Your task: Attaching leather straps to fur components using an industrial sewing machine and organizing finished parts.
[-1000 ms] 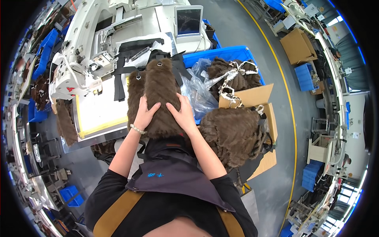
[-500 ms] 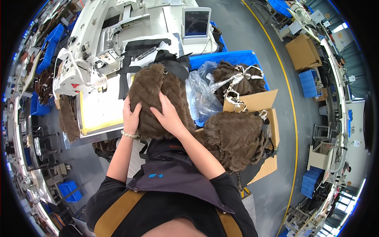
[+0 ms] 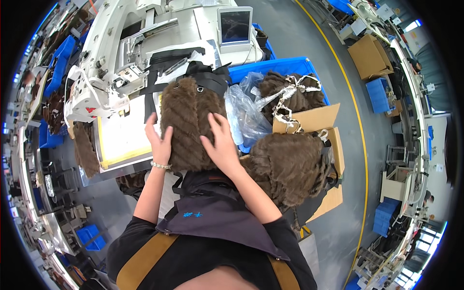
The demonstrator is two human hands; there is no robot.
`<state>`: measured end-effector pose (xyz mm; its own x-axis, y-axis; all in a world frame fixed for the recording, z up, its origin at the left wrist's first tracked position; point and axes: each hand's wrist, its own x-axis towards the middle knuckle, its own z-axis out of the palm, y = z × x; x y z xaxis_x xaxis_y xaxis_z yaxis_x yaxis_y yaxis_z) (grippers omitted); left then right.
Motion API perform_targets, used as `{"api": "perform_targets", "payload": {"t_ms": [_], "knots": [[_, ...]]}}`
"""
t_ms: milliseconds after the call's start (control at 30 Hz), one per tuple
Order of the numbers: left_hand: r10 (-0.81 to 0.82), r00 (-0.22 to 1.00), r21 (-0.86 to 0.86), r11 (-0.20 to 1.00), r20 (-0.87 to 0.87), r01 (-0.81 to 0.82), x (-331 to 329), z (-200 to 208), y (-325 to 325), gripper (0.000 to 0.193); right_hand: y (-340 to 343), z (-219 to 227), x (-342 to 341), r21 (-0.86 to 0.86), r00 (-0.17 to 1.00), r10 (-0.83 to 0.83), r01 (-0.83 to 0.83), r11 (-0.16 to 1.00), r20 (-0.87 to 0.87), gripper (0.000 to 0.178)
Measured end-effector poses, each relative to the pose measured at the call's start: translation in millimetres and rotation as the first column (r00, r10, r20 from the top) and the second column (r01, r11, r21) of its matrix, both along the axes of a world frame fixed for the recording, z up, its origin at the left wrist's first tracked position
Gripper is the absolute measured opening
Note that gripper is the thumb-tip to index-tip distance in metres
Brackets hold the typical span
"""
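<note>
A brown furry bag-like piece [image 3: 187,128] with small metal rings and black straps at its far end lies in front of me, at the table's near edge. My left hand [image 3: 160,140] is at its left side, thumb and fingers spread apart. Over its right side is my right hand [image 3: 221,142], also with fingers apart; whether the fingertips touch the fur I cannot tell. Black webbing straps [image 3: 212,77] bunch up just beyond the fur.
Left of the fur stands a white sewing machine [image 3: 96,99] over a yellow-edged plate [image 3: 126,159]. A screen [image 3: 235,26] is at the back. To the right are a blue bin [image 3: 290,64] with clear plastic [image 3: 249,113], and a cardboard box [image 3: 333,154] beside more brown fur pieces [image 3: 285,166].
My hands have moved apart from resting on the fur to its two sides. The furry piece now lies straighter, with both metal rings showing.
</note>
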<state>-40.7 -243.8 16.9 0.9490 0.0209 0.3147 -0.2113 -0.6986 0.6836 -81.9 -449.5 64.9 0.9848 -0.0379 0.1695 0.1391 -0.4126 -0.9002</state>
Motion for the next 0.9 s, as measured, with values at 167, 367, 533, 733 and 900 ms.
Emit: {"api": "perform_targets", "payload": {"t_ms": [167, 367, 533, 733, 900], "knots": [[0.192, 0.922, -0.556, 0.831, 0.335, 0.029, -1, 66, -53, 0.057, -60, -21, -56, 0.020, 0.947, -0.321, 0.320, 0.947, 0.000, 0.029], [-0.599, 0.799, -0.447, 0.701, 0.054, 0.556, -24, 88, -162, 0.047, -94, -42, -132, -0.140, 0.815, -0.554, 0.577, 0.805, 0.173, 0.019], [-0.830, 0.556, -0.119, 0.557, -0.043, 0.822, -26, 21, -252, 0.051, -100, -53, -175, -0.217, 0.714, -0.668, 0.701, 0.680, 0.210, 0.020], [-0.786, 0.486, 0.027, 0.516, -0.381, 0.856, -29, -21, -289, 0.059, -122, -49, -206, -0.327, 0.428, -0.848, 0.887, 0.327, 0.313, 0.024], [-0.784, 0.410, -0.120, 0.515, -0.467, 0.849, -34, -25, -293, 0.063, -174, -50, -231, -0.424, 0.293, -0.926, 0.889, 0.173, 0.236, 0.041]]}}
